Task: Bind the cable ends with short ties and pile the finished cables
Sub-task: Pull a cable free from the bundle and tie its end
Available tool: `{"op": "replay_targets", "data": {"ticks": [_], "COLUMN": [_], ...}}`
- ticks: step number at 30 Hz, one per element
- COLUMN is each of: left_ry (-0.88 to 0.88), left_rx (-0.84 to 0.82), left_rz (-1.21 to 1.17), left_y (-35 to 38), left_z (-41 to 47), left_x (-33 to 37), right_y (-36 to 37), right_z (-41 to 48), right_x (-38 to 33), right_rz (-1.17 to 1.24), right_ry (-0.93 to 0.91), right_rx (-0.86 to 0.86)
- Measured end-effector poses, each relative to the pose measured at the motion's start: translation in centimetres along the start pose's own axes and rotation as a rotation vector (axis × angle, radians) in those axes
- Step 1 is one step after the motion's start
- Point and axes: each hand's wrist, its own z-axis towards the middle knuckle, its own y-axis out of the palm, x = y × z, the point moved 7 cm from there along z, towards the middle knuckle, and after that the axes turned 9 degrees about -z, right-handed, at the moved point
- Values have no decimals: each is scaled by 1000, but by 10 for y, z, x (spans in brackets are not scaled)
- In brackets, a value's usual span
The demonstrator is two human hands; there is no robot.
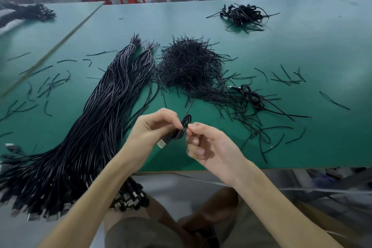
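My left hand [153, 125] grips the coiled cable [186, 121], six o'clock from the tie heap [189, 64]; my right hand [207, 143] pinches its middle; a slack pinch could let it spring loose.

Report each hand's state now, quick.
Left hand: closed, holding the coiled cable.
Right hand: closed, pinching the same coiled cable.

Coiled blk cable [184, 125] up front; tie heap [189, 66] ctr; finished pile [241, 15] back-right.
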Motion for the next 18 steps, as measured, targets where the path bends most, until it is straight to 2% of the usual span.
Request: {"op": "replay_targets", "data": {"ticks": [3,6,8,10,14,18], "left_ry": [-199,-400,-447,-400,-300,-99], "left_rx": [-24,-58,-152,-229,-160,-82], "left_rz": [-75,85,220,245,154,212], "left_y": [-3,-3,3,10,10,10], "left_z": [2,2,1,0,4,9], "left_x": [-4,-10,-11,-9,-5,7], "right_y": [-1,-4,-5,-6,-10,-8], "right_z": [-5,-8,-8,-8,-6,-3], "right_x": [-11,-17,-17,-16,-11,-3], "right_rz": [-162,-342,-443,-518,-537,-251], "right_ry": [-99,-182,-214,-229,-200,-101], "right_rx": [30,93,114,123,136,54]}}
